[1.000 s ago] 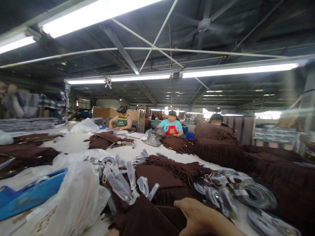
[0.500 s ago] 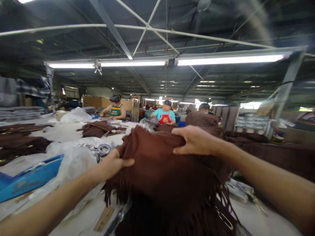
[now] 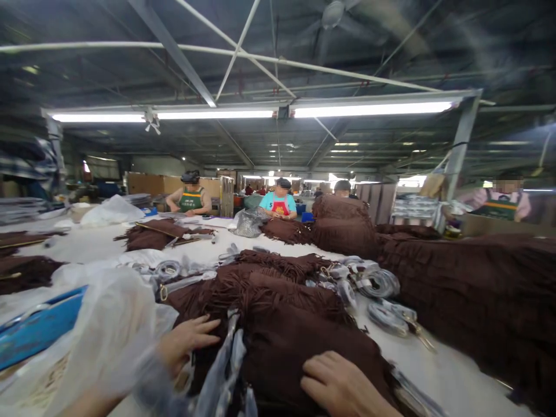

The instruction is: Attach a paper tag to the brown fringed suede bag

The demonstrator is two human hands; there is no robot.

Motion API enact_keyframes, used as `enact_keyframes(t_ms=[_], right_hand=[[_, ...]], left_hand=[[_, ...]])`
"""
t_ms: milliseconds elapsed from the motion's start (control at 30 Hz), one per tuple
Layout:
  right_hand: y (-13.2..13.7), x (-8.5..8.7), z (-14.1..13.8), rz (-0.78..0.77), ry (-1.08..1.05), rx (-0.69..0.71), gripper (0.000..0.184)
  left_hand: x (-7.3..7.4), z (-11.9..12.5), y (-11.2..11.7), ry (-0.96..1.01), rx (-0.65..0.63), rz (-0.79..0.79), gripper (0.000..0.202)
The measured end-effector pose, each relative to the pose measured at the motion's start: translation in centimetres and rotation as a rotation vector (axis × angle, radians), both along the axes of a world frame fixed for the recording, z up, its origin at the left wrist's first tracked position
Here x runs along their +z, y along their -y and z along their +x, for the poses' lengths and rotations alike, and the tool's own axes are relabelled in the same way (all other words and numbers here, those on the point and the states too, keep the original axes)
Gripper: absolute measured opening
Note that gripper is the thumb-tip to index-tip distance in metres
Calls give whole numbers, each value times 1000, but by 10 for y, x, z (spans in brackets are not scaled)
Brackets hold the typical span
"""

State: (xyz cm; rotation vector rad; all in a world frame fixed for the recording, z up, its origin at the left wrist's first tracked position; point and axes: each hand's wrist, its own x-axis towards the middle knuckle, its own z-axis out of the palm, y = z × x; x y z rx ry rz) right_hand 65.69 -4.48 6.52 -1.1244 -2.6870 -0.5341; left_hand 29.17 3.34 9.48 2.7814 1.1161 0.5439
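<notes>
One left hand, one right hand were held half-open over brown fringed fabric, wrapped straps between, nothing visibly gripped. Settling judged underway; finger hold called for next.

My right fingers rest on brown cloth; my left fingers spread beside wrapped straps, near a white bag.
</notes>
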Motion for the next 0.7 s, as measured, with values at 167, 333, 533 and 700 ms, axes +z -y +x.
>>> enact_keyframes(t_ms=[167, 333, 533, 700], right_hand=[[30, 11, 34, -261, -204, -95, 13], [21, 15, 92, -213, -458, -564, 40], [17, -22, 95, -396, -529, -651, 66], [23, -19, 36, -272, -495, -425, 63]], left_hand=[[16, -9, 15, -115, 230, -91, 49], [30, 54, 52, -44, 97, -78, 35], [-11, 89, 48, -151, 3, 8, 70], [-37, 42, -10, -21, 220, 134, 37]])
